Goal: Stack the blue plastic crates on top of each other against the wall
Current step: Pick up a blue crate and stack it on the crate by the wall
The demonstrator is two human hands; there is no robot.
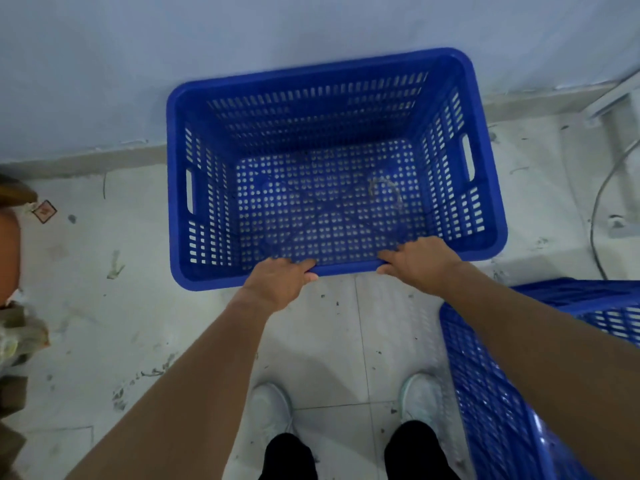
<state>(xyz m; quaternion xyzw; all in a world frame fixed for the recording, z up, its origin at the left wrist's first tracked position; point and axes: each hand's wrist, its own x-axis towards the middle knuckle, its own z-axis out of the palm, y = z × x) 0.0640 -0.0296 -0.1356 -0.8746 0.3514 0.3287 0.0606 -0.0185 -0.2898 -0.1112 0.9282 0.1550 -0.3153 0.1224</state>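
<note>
A blue perforated plastic crate (194,109) stands upright and empty on the tiled floor, its far side touching the pale wall (242,36). My left hand (280,280) and my right hand (420,259) both grip the crate's near rim, fingers curled over the edge. A second blue crate (491,393) stands at my right, close to my right arm, partly hidden by the arm and cut off by the frame.
My two white shoes (270,414) stand on the floor between the crates. A grey cable (595,209) and a metal frame (609,102) are at the right by the wall. Cardboard and clutter (14,341) line the left edge.
</note>
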